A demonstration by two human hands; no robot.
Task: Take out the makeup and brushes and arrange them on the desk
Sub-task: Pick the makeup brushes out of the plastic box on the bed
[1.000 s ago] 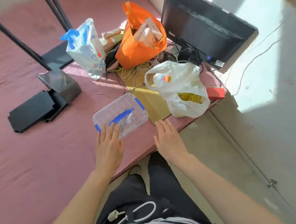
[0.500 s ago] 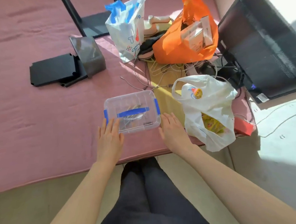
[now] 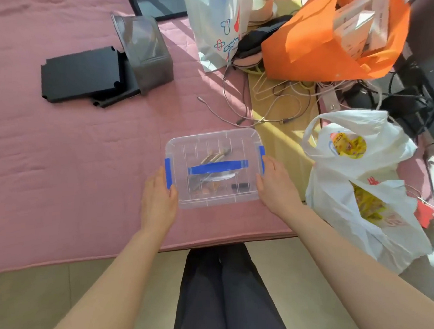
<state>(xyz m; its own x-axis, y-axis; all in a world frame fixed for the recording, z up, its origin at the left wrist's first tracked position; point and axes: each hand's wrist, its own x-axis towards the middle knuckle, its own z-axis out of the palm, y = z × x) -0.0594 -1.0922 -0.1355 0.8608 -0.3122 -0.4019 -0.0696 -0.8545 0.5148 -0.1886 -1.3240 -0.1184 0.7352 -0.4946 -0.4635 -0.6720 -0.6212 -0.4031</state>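
A clear plastic storage box (image 3: 210, 139) with a blue lid handle (image 3: 217, 167) and blue side latches sits lid-on at the near edge of the pink-covered desk (image 3: 71, 173). Through the lid I see makeup brushes (image 3: 214, 156) and small dark makeup items (image 3: 239, 186). My left hand (image 3: 157, 201) lies against the box's left end, fingertips at the left latch, thumb at the lid corner. Against the right end rests my right hand (image 3: 276, 188), its fingertips by the right latch. Both hands' fingers look straight.
Behind the box lie loose cables (image 3: 235, 107). A white plastic bag (image 3: 359, 181) with yellow packets stands right of it. Further back are an orange bag (image 3: 313, 49), a white printed bag (image 3: 215, 29), a grey transparent bin (image 3: 145, 54) and black panels (image 3: 78, 73).
The view swung round and closer. Both hands slid forward from the box's near edge to its left and right ends, beside the blue latches. The box now sits square to me.
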